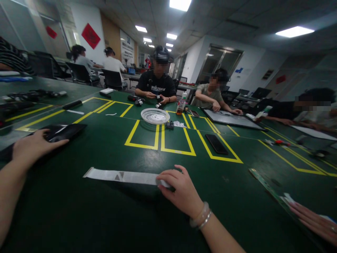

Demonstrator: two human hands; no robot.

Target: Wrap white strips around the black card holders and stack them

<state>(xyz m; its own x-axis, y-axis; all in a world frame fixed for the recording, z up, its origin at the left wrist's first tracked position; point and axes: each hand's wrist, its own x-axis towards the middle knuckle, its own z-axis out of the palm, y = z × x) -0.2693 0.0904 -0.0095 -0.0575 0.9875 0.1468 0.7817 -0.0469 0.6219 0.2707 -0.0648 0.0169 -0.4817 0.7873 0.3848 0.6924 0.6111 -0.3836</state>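
The right end of a white strip is gripped by the curled right hand; a flat black object is clasped by the left hand. The strip is extended over the green table, marked with yellow tape. Above, ceiling panels are lit.

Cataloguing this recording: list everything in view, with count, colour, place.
Table: 1, green, foreground
Tape: several, yellow, table
Strip: 1, white, near centre
Flat item: 1, black, left
Basket: 1, white, mid-table
Phone: 1, black, centre-right
Bottle: 1, amber, behind basket
Board: 1, green, lower right
Panel: 1, grey, right
Signs: 3+, red, walls
Lights: several, white, ceiling
People: 6+, varied clothes, around tables
Small items: uncounted, mixed colours, scattered
Left hand: 1, bare, on flat item
Right hand: 1, bare, holding strip
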